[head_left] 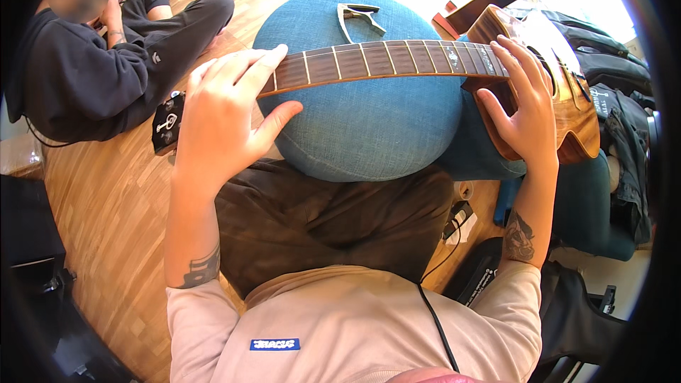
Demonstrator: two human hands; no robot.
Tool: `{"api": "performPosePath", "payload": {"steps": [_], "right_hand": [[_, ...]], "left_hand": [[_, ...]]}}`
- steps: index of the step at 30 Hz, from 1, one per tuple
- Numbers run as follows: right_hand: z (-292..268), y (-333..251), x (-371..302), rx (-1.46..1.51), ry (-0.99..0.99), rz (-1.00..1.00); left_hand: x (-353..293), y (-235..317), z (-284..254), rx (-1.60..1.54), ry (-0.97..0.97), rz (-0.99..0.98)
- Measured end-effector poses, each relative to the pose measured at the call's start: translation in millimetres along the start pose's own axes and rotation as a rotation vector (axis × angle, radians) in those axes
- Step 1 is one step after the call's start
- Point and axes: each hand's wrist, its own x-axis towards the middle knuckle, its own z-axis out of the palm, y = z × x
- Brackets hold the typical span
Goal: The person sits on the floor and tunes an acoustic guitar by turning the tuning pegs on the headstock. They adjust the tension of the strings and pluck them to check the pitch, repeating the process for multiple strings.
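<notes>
An acoustic guitar [397, 62] lies strings up, its fretted neck across a round blue fabric stool [369, 128]. Its black headstock [167, 124] sticks out at the left, and its glossy wooden body is at the right. My left hand [230, 99] lies over the headstock end of the neck, fingers stretched across it and thumb held out toward me. Where the neck meets the body rests my right hand [521, 99], with fingers extended over the strings and thumb apart. A silver capo [360, 20] sits on the stool just beyond the neck.
A person in dark clothes [99, 71] sits on the wooden floor [120, 227] at the far left. Another guitar [496, 0] stands behind at the right, near dark bags or clothing [603, 57]. A black cable [436, 319] runs down over my shirt.
</notes>
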Motion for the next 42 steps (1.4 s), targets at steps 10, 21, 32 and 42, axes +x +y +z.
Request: {"api": "performPosePath", "payload": {"steps": [10,21,32,42], "right_hand": [[10.9,0.3,4.8,0.024,-0.122,0.054],[12.8,0.3,6.5,0.073,-0.074,0.054],[14.0,0.8,3.9,0.009,-0.057,0.041],[17.3,-5.5,8.7,0.107,-0.055,0.052]], "left_hand": [[5.1,0.1,8.4,-0.063,0.058,-0.011],[4.4,0.8,4.5,-0.095,0.118,0.023],[0.8,1.7,6.4,-0.132,0.153,0.025],[-7.0,-2.7,-9.6,-0.079,0.185,-0.012]]}}
